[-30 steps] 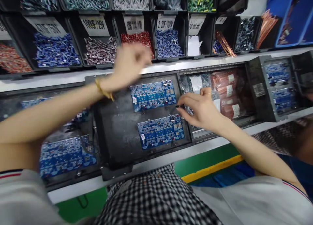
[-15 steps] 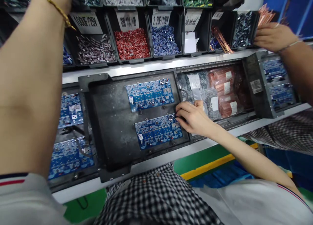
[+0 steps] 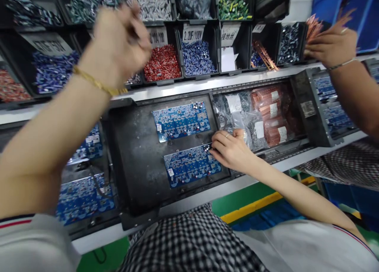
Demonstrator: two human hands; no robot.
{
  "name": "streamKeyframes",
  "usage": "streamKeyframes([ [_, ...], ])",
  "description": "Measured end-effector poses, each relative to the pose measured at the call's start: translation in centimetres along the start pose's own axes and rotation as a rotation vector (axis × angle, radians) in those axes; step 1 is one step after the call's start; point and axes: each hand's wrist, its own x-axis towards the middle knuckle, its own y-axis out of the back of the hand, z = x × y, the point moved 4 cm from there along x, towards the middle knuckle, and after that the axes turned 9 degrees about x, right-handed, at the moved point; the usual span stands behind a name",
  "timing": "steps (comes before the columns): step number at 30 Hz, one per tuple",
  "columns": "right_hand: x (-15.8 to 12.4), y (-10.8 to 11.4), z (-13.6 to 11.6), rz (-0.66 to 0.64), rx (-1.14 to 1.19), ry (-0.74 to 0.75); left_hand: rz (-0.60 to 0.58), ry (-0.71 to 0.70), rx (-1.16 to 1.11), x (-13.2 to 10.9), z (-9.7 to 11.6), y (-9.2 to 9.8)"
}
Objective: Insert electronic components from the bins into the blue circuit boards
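The lower board (image 3: 192, 165) is a long blue circuit board crowded with tiny pale components, a white label near its left end and a few small upright cylinders at its upper right corner. It lies flat in a black tray (image 3: 134, 153), just below the matching upper board (image 3: 182, 121). The right hand (image 3: 231, 149) bends over that upper right corner, fingertips drawn near one another. The left hand (image 3: 121, 45), its fingers curled, is raised before the part bins; blur and small scale mean I cannot tell whether either hand's fingers are clamped on anything. The tray's dark floor is scuffed. Right of it lie bagged copper-coloured parts (image 3: 269, 116). Behind, the bins hold red components (image 3: 162, 62) and blue components (image 3: 197, 59). A co-worker's hand (image 3: 336, 47) holds copper-coloured strips at far right. Below, a yellow stripe (image 3: 254, 207) crosses green floor (image 3: 229, 201).
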Motion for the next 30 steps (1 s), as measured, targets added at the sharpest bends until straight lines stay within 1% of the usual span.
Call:
streamKeyframes([
  [1,0.3,0.4,0.2,0.015,0.065,-0.014,-0.128,-0.027,0.024,-1.3,-2.4,-0.6],
  [2,0.7,0.9,0.4,0.053,0.142,-0.040,-0.181,0.054,0.060,-2.6,-5.3,-0.8],
  [4,1.6,2.0,1.0,0.191,0.272,-0.110,-0.236,0.201,0.153,-4.7,-10.7,-0.7],
  [5,2.1,2.5,1.3,0.268,0.308,-0.144,-0.248,0.260,0.177,-5.6,-12.8,-0.5],
  [6,2.7,2.8,1.4,0.329,0.328,-0.165,-0.257,0.300,0.194,-6.2,-14.5,-0.3],
  [7,3.3,2.9,1.4,0.363,0.341,-0.172,-0.267,0.322,0.197,-6.7,-15.7,-0.3],
  [8,3.8,3.0,1.3,0.371,0.356,-0.166,-0.272,0.324,0.190,-7.1,-16.5,-0.3],
  [9,4.3,2.9,1.1,0.360,0.370,-0.157,-0.279,0.317,0.182,-7.4,-16.8,-0.4],
  [11,4.8,2.8,0.6,0.327,0.369,-0.149,-0.298,0.302,0.171,-7.8,-16.8,-0.8],
  [13,4.4,3.1,0.4,0.304,0.323,-0.143,-0.313,0.311,0.156,-8.2,-16.4,-1.2],
  [15,3.4,3.5,0.5,0.267,0.268,-0.131,-0.289,0.328,0.141,-8.4,-15.9,-1.0],
  [17,2.0,3.4,0.9,0.169,0.227,-0.097,-0.230,0.322,0.144,-8.6,-15.7,-0.5],
  [19,0.8,2.6,1.3,0.020,0.195,-0.042,-0.198,0.329,0.185,-9.1,-16.0,0.0],
  [21,-0.1,1.5,1.7,-0.111,0.168,0.021,-0.221,0.347,0.245,-9.9,-16.8,0.2],
  [22,-0.3,1.0,1.9,-0.150,0.156,0.043,-0.244,0.355,0.273,-10.3,-17.4,0.2],
  [24,-0.2,0.3,2.1,-0.188,0.130,0.078,-0.282,0.349,0.317,-10.8,-18.4,0.3],
  [26,0.1,-0.1,2.2,-0.201,0.104,0.116,-0.294,0.337,0.346,-11.0,-19.2,0.5],
  [28,0.4,-0.2,2.1,-0.208,0.081,0.150,-0.295,0.310,0.356,-10.9,-19.7,0.8],
  [30,0.5,-0.3,2.0,-0.207,0.061,0.150,-0.289,0.287,0.355,-10.8,-19.9,1.1],
])
